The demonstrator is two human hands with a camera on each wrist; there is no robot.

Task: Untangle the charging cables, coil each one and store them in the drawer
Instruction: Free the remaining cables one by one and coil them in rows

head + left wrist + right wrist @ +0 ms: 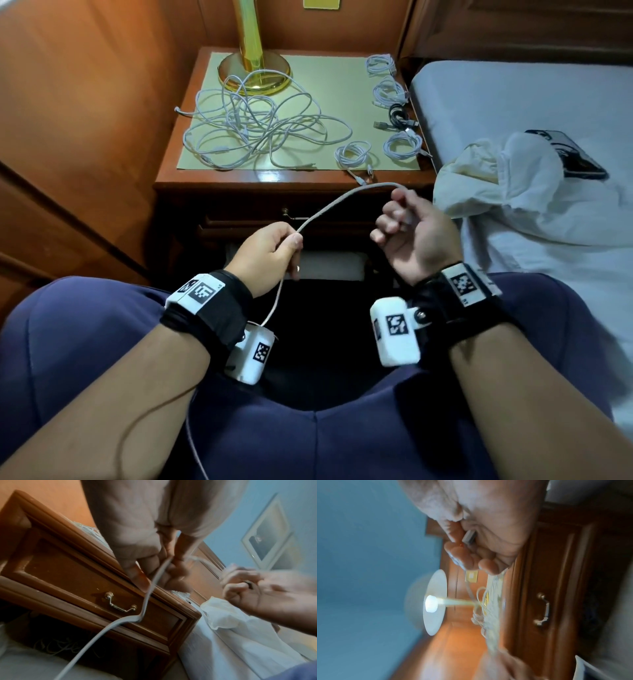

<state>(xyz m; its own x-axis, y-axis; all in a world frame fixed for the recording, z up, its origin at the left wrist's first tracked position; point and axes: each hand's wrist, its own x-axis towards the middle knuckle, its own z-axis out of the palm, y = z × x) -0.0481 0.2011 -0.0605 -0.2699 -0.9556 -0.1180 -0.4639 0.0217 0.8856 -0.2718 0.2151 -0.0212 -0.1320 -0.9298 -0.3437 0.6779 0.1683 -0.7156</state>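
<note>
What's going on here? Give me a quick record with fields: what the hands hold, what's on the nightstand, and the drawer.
left hand: pinches the white cable
right hand: holds the cable's other stretch, USB plug in its grip
tangled cables: loose pile on the nightstand, by the brass lamp base
coiled cables: five, along the right edge
drawer: closed

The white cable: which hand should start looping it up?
Probably the right hand: it grips the white cable at the plug end, while the left hand pinches it further along and can feed slack.
</note>
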